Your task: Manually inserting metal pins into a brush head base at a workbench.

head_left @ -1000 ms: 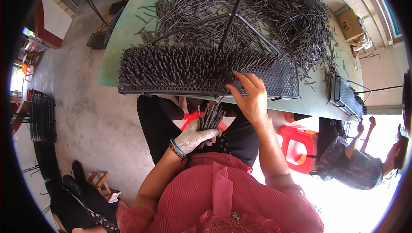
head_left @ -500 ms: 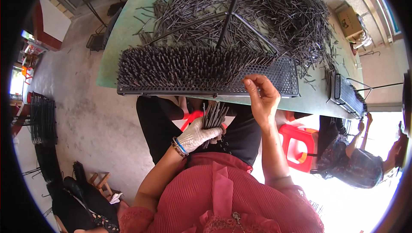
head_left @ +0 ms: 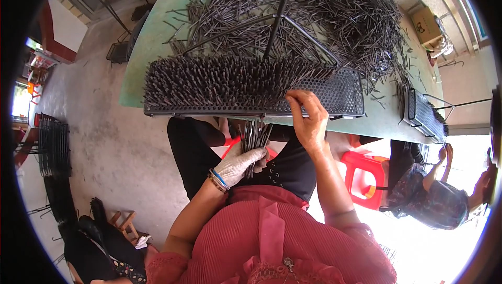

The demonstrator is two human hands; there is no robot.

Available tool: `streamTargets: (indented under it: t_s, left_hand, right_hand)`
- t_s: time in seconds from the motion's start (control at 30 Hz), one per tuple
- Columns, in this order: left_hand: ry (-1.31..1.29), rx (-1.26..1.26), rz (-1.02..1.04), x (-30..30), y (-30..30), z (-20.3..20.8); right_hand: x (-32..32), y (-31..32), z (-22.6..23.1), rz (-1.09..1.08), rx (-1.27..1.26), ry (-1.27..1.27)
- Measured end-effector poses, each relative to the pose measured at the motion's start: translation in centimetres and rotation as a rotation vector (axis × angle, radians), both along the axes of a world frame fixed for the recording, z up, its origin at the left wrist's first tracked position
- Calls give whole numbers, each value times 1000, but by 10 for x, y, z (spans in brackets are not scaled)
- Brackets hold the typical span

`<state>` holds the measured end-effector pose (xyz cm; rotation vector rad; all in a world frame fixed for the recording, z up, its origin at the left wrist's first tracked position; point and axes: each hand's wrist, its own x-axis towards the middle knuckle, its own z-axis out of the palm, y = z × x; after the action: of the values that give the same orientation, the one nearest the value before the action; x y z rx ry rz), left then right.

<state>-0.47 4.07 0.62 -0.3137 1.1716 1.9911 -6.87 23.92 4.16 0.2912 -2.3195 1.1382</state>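
A long black perforated rack lies along the table's near edge. Thin dark rods stand packed upright in the holes of its left and middle part, while bare holes show on the right. My left hand, in a whitish knit glove, is closed round a bundle of similar dark rods below the rack, over my lap. Bare and pinched at thumb and forefinger, my right hand is over the rack's front edge, where the standing rods end. Whatever its fingertips hold is too small to make out.
A big heap of loose dark rods covers much of the green table. Black handle bars rise behind the rack. At right are another rack, a red stool and a person. Stacked black racks stand left.
My right hand has shifted left along the rack toward the standing rods. My left hand has tilted slightly, its bundle moving a little left.
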Motion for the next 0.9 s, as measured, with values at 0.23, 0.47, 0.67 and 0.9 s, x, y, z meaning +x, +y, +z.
streamTargets:
  t_s: [0.23,0.47,0.67,0.9]
  left_hand:
    - [80,-54,-28,1,1,-7]
    - [106,53,83,-1,2,4]
    - [199,91,42,-5,10,16]
    - [142,20,-55,-5,7,7]
  right_hand:
    - [-3,-10,4,99,278,78]
    - [16,-11,16,77,-12,-246]
    - [32,-9,-1,229,-403,-703]
    - [22,10,16,143,-694,-829]
